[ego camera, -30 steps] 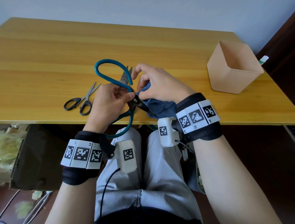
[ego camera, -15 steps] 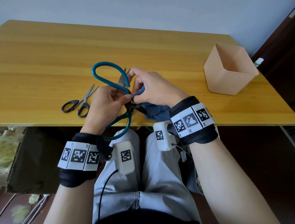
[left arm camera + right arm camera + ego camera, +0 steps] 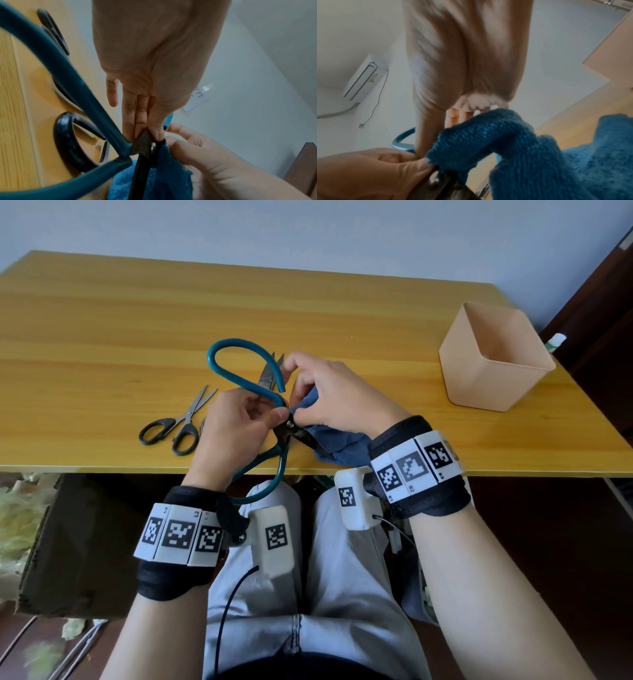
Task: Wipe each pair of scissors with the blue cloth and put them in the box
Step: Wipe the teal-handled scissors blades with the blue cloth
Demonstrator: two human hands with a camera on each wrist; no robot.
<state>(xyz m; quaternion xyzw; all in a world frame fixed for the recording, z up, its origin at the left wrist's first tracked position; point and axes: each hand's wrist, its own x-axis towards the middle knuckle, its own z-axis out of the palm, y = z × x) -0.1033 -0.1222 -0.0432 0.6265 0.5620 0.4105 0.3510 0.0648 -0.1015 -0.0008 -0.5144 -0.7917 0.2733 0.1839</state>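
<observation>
My left hand [image 3: 236, 426] grips the teal scissors [image 3: 239, 364], my right hand [image 3: 339, 395] pinches the blue cloth [image 3: 337, 441] at their pivot; two pairs wait on the counter [image 3: 102, 337], box [image 3: 493, 364] seemingly empty.

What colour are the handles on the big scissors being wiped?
Teal handles, clearest in the head view.

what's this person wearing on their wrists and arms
Both forearms are bare, with no sleeves. Each wrist has a black fabric wrap carrying a band of white blocks printed with black square codes: left wrist band, right wrist band. A white camera pod with its own code sits beside each, trailing a thin black cable.
</observation>
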